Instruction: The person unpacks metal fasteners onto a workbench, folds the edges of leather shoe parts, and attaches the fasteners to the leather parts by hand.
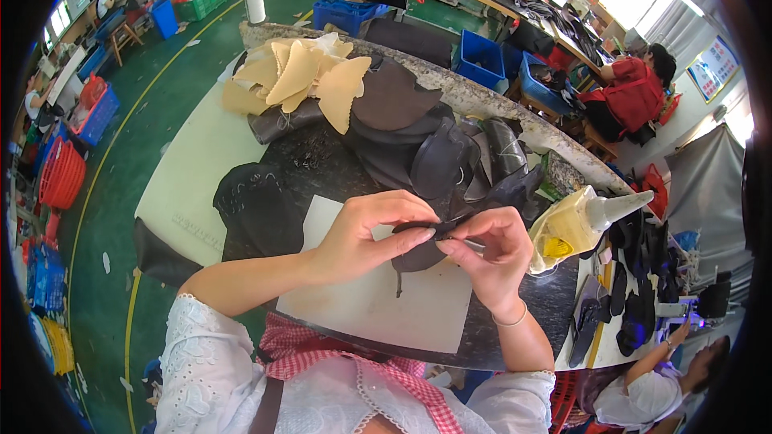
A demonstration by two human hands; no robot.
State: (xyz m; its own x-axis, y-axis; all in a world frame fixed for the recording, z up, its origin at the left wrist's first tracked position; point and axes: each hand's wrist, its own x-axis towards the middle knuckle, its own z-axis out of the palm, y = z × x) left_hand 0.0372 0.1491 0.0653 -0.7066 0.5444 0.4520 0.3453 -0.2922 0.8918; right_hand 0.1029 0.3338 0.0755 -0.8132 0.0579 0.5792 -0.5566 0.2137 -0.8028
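Between my two hands, above a white board (374, 305), is a small dark leather piece (422, 255) with a thin strip dangling from it. The fingers and thumb of my left hand (374, 229) pinch its left side. On its right edge, the thumb and fingertips of my right hand (490, 253) are closed, close to the left fingertips. Beyond them lies a heap of dark leather pieces (402, 137). A squeeze bottle of yellowish liquid (567, 229) with a pale nozzle is just right of my right hand. To the left sits a stack of black cut pieces (257, 205).
Tan cut pieces (297, 72) are piled at the table's far left. Blue bins (480, 58) stand behind the table. One person in red (631, 92) sits at the back right; another in white (655, 390) works at the lower right beside dark strips (627, 289).
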